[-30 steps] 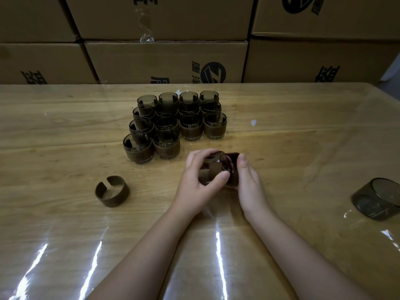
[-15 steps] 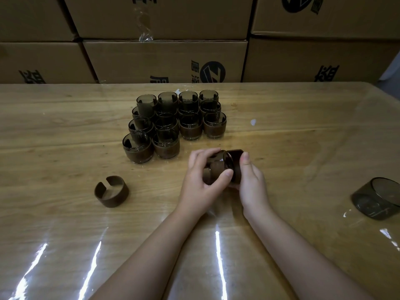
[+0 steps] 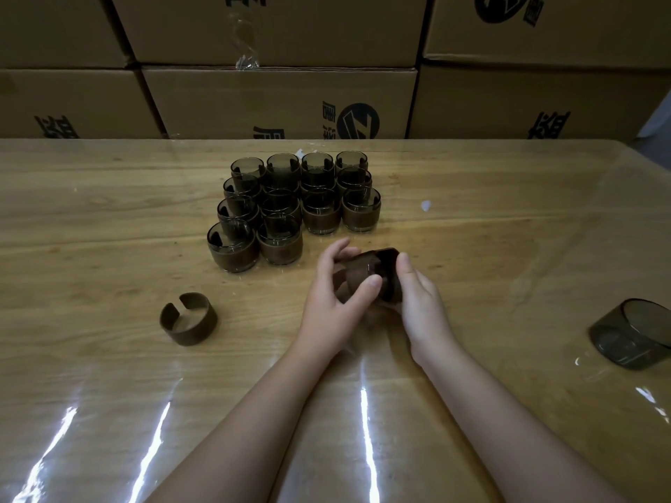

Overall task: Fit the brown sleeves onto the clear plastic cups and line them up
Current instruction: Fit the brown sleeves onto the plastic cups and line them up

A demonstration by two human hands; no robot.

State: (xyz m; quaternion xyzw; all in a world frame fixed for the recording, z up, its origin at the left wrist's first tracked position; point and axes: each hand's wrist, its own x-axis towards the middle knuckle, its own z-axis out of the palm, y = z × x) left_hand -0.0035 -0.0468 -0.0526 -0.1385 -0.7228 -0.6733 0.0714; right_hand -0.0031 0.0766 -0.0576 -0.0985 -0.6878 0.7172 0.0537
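Gripping one smoky cup [image 3: 366,272] with its brown sleeve [image 3: 354,281] just above the desk [image 3: 109,375] — left hand [image 3: 336,303] and right hand [image 3: 417,303] had their fingers clamped on it — near the sleeved cups [image 3: 290,208].

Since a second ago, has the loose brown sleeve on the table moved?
No. The loose brown sleeve sits at the same spot relative to the cup group.

sleeved cup [image 3: 366,275] held sideways; spare sleeve [image 3: 188,318] upright.
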